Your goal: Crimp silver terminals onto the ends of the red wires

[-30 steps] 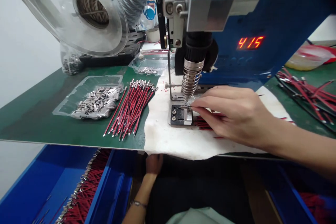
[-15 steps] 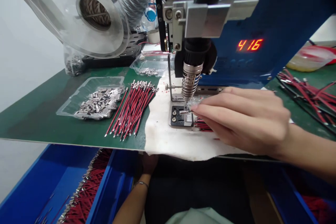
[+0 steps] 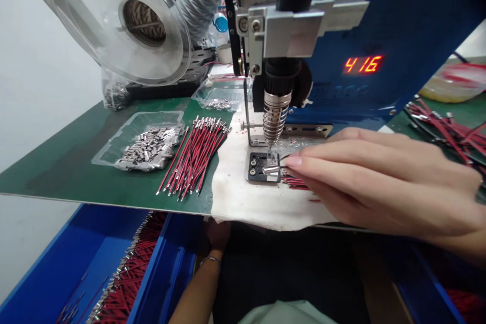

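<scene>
right hand comes in flat and long from the right, fingers drawn close together and pinched on a silver-tipped wire, whose metal end pokes out just past the fingertips. that tip lies on the black fixture block, right ahead of the fingers, and directly over it hangs the spring-wrapped nozzle of the blue machine. up beyond the knuckles the red counter reads 416. tucked under the fingers, a small clutch of loose red wires lies on the white cloth, which spreads out beneath the whole hand. further out past the fingertips, well apart from them, a fanned bundle of red wires lies on the green mat, and just beyond that is a clear bag of metal terminals. above those, a clear reel tilts over the bench. behind the wrist, a tangle of wires is heaped at the far right. left hand is down below the bench edge, well beneath the working fingers, with a thin bracelet on the wrist. its fingers are hidden in the shadow, so whether they are curled or loose can't be told. beside that arm, a blue bin holds more red wires.
</scene>
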